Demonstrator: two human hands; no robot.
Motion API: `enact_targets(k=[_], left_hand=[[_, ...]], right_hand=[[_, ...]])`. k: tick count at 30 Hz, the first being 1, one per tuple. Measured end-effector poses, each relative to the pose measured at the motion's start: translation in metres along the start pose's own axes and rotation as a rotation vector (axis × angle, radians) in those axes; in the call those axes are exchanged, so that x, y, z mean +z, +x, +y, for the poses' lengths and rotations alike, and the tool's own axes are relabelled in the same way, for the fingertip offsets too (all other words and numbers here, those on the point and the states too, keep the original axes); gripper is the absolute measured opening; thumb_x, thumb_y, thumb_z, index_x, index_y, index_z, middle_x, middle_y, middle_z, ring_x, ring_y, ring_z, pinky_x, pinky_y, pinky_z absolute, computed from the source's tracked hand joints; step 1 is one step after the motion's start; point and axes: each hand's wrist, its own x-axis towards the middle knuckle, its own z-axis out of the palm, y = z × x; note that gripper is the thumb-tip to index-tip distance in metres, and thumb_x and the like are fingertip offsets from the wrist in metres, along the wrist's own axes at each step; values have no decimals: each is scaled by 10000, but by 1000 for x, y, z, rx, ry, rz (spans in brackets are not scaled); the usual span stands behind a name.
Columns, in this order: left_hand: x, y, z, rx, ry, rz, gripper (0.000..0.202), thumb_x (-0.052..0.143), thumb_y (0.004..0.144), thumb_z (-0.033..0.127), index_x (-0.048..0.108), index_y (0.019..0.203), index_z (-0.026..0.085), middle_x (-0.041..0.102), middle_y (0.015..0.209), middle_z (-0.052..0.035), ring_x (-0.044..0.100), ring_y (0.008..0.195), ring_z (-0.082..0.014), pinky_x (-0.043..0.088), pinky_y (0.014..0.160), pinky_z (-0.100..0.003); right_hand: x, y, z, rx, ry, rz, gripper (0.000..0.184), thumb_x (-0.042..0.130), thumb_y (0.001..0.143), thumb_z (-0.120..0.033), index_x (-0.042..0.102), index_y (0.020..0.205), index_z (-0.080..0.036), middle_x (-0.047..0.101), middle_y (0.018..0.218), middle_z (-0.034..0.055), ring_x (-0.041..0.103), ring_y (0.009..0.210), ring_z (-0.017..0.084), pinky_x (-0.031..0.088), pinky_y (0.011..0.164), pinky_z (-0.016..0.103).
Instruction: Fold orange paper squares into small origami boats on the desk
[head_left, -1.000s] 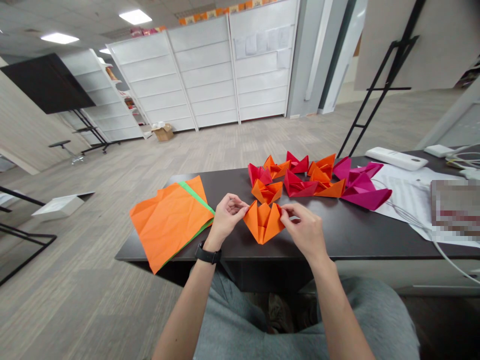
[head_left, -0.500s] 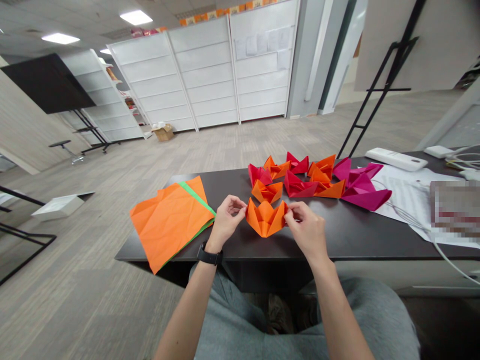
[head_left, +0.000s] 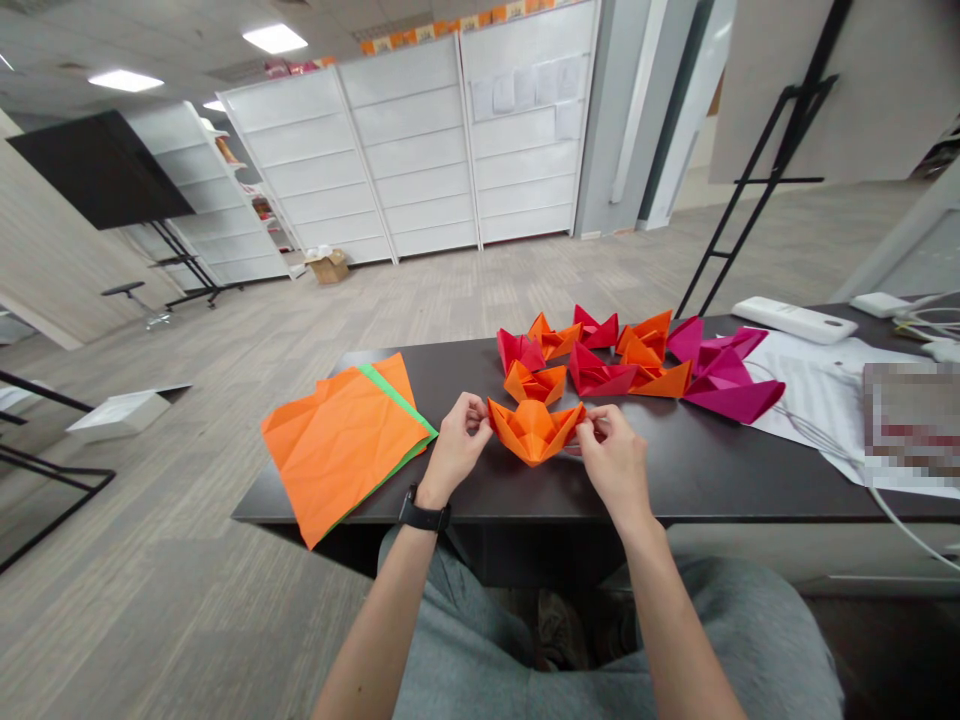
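Observation:
An orange folded paper boat sits just above the dark table, pulled wide between my hands. My left hand pinches its left tip with closed fingers, a black watch on the wrist. My right hand pinches the right tip the same way. Just behind it lies a smaller orange boat.
Several finished red, orange and magenta paper boats cluster at the table's back. Flat orange and green sheets hang over the left edge. White papers, cables and a white remote lie at the right.
My hands have drawn the orange paper's two ends apart. It went from a tall pointed shape to a low, wide boat, and it has shifted slightly away from me.

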Motion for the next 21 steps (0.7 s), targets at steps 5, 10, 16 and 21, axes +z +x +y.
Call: enact_targets(k=[5,10,16,21], left_hand=[[1,0,-3,10,27,21,189,540,816,102,480,959,210,546,869,23,574,782,-98,468,730,-211],[0,1,0,31,49,-39,370,502,831,80,529,1174,218,564,901,6,565,808,-107,463,741,-215],[0,0,-1,14,66,-35,262,507,825,69,558,1043,204,588,907,-5,585,840,-121,463,741,-217],[1,-1,-1,-13,69,-41,236,514,813,65,533,1003,203,576,890,2,581,811,-117,465,718,-212]], right_hand=[[1,1,1,78,36,-16,83,544,805,-319,526,835,-243,726,754,55,707,573,242,606,508,354],[1,1,1,117,70,7,72,529,793,-296,506,845,-251,704,705,37,713,598,251,603,515,354],[1,2,2,161,99,-9,96,529,769,-277,483,851,-259,711,709,45,703,563,252,602,538,370],[2,4,4,188,69,-48,100,522,761,-257,461,840,-264,694,664,35,699,544,254,597,538,368]])
